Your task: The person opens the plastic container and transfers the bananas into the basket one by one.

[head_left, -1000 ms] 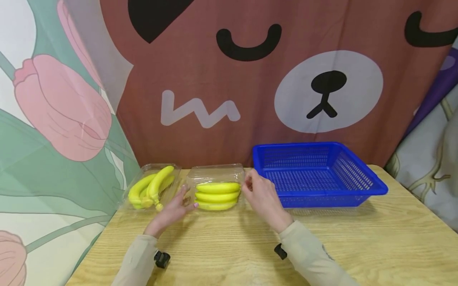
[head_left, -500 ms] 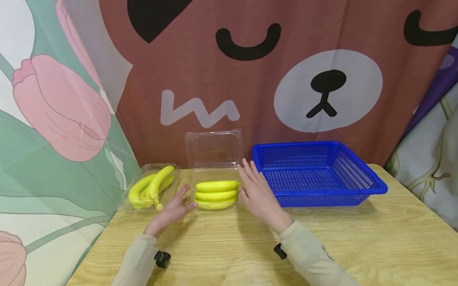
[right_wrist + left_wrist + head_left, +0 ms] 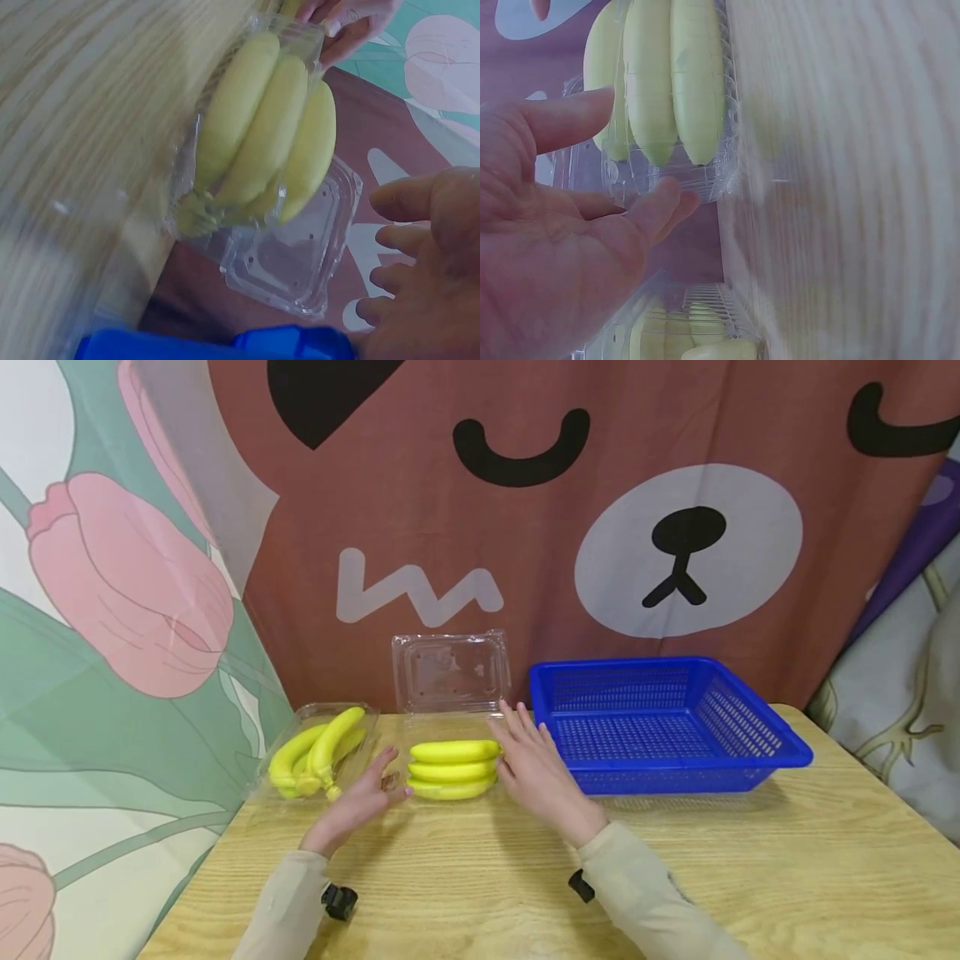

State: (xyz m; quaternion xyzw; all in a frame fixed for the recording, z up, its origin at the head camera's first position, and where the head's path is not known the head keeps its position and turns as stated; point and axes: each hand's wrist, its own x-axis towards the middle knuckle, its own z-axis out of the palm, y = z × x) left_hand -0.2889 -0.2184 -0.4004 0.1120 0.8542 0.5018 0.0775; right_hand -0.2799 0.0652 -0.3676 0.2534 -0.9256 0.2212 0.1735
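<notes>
Bananas (image 3: 453,772), three side by side, lie in the base of the clear plastic clamshell (image 3: 450,725) at the middle of the tabletop (image 3: 480,893), and that is where I'd judge the work stands: unpacked, no; opened, yes. I have the hinged lid (image 3: 450,675) swung up behind them, raised in front of the brown curtain (image 3: 420,527), so the fruit lies uncovered from above.

My left hand (image 3: 362,797) is at the clamshell's left end, fingers spread and loosely bent, pinching nothing that I can make out; whether they press on the plastic I can't tell from any view. On the other side, my right hand (image 3: 536,768) is just beside the stem end, its fingers straight and parted, holding nothing; the right wrist view shows a gap between them and the fruit.

What's left, as I read it, is everything past the opening: no banana is in the blue basket (image 3: 690,764), which stands just right of the right hand. A second clear container (image 3: 318,710), left of my left hand, has its own bananas (image 3: 327,752), untouched; I can't tell how its lid sits. I'd call this early, one package opened.
</notes>
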